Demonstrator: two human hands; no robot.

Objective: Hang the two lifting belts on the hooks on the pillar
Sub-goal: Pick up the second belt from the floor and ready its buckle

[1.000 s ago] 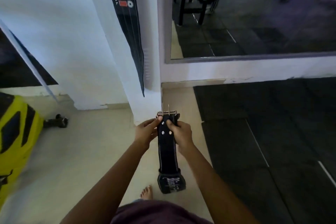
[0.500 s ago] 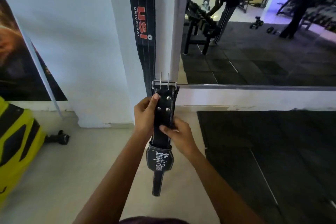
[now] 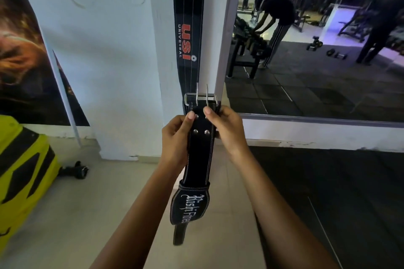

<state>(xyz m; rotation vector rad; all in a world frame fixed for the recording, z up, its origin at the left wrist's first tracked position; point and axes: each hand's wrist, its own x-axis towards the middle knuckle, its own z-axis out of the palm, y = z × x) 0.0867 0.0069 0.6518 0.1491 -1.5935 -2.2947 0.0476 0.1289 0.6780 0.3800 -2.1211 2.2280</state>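
Observation:
I hold a black leather lifting belt [image 3: 200,155] upright in front of the white pillar [image 3: 159,54]. Its steel buckle [image 3: 200,98] with two prongs points up; the wide padded part with white lettering hangs below my wrists. My left hand [image 3: 175,140] grips the belt's left edge just under the buckle. My right hand [image 3: 227,129] grips the right edge at the same height. A second black belt [image 3: 188,28], marked USI in red, hangs flat down the pillar's corner behind the buckle. No hook is visible.
A large wall mirror [image 3: 317,39] to the right of the pillar reflects a dumbbell rack and people. A yellow and black object [image 3: 24,164] stands at the left, with a small dumbbell [image 3: 75,170] on the tiled floor. Dark rubber flooring [image 3: 338,192] lies right.
I have raised the belt higher along the pillar. My right hand has moved up from the strap's middle to the right edge beside the buckle. My view has tilted upward.

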